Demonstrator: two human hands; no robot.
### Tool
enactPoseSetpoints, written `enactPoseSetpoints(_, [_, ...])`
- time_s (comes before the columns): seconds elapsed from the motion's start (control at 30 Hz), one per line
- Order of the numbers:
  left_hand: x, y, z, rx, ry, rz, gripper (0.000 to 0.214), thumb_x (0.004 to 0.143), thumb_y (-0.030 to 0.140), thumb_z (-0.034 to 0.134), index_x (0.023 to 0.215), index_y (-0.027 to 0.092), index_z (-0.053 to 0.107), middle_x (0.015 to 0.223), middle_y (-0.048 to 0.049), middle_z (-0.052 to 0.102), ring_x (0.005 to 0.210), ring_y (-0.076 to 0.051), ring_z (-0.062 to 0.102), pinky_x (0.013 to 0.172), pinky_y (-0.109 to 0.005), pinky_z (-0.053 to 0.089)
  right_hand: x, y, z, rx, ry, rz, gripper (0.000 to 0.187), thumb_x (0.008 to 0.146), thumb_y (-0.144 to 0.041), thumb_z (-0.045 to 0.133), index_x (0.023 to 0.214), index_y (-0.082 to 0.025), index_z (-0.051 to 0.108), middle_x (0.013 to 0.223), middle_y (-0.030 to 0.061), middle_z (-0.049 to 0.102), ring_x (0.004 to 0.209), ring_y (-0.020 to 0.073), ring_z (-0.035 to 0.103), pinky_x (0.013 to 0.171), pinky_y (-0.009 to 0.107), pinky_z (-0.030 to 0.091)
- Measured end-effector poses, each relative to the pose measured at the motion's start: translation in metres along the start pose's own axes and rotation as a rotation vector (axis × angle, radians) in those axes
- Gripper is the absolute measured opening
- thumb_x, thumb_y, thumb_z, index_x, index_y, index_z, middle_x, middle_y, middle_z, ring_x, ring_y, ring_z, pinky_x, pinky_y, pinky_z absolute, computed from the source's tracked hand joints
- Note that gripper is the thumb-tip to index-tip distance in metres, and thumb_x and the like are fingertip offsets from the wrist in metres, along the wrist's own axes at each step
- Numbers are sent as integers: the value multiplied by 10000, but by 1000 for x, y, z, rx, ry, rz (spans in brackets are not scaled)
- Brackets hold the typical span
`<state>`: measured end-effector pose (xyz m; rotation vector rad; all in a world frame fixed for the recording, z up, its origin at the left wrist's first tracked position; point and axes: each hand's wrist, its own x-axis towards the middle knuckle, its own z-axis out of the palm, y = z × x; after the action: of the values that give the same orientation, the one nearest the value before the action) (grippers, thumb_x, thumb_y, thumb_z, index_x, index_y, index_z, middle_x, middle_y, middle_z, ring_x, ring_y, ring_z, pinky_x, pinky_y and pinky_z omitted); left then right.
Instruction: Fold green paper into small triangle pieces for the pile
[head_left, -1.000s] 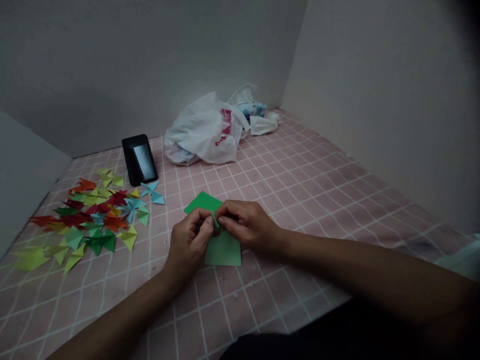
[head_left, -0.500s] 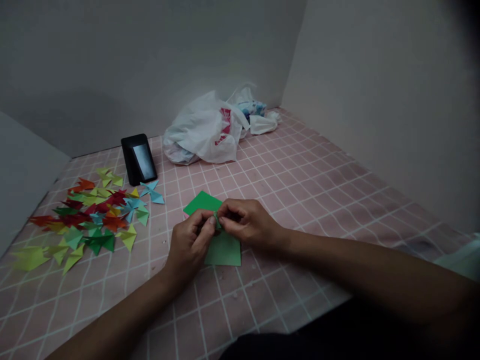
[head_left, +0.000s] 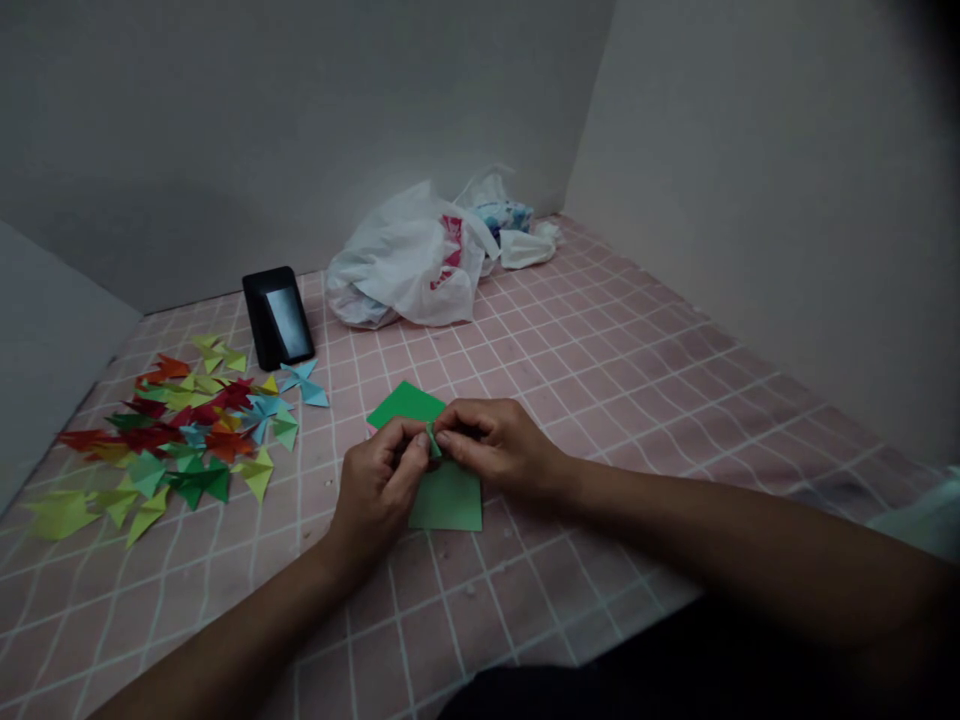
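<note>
Between my two hands is a small folded piece of light green paper [head_left: 433,440], mostly hidden by the fingers. My left hand [head_left: 388,477] pinches it from the left with thumb and forefinger. From the right, my right hand [head_left: 491,445] pinches its other side, fingers curled. Beneath the hands lie flat paper squares: a light green sheet [head_left: 450,500] nearer me and a darker green sheet [head_left: 405,400] behind. To the left spreads a pile of folded paper figures [head_left: 202,410] in red, orange, yellow, green and blue.
A black device with a shiny screen [head_left: 279,318] stands tilted behind the folded figures. White plastic bags [head_left: 412,255] with red print lie against the back wall, beside a blue-patterned packet [head_left: 506,216]. A pink checked cloth [head_left: 600,400] covers the surface; walls rise at the back and sides.
Almost nothing differs. My fingers have shifted very slightly on the small folded paper, and a little more of it shows between them.
</note>
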<state>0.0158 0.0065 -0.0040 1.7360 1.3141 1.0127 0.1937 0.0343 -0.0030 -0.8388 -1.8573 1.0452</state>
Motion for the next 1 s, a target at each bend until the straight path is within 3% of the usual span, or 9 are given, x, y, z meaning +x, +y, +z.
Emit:
enactPoseSetpoints(0.27, [-2,1,0,104,1,48,232,940,307,502,873,168,675,721,-20,672,636,-153,590,591,-275,430,0,1,1,62,-1,82,99,829,-166,562,746,-142,610,645,-30,549,574,76,465,539,202,363])
enactPoseSetpoints(0.53, [-2,2,1,-34,-16,-2,219,930,342,548,843,173,657,683,0,618,599,-133,540,551,-249,417,-1,-2,2,72,4,92,91,796,-142,541,734,-150,607,631,-32,540,566,77,459,528,201,359])
enactPoseSetpoints(0.77, [-2,5,0,-42,-3,34,199,917,309,563,812,179,669,657,5,621,579,-122,537,532,-236,409,-2,-1,3,127,14,128,86,766,-142,555,706,-144,617,606,-35,527,544,72,449,496,193,337])
enactPoseSetpoints(1.0, [-1,7,1,-35,7,32,164,874,274,574,796,167,671,678,-7,684,588,-131,613,543,-234,453,-4,-1,6,71,2,55,99,756,-108,543,695,-146,611,616,-35,532,559,72,461,516,192,349])
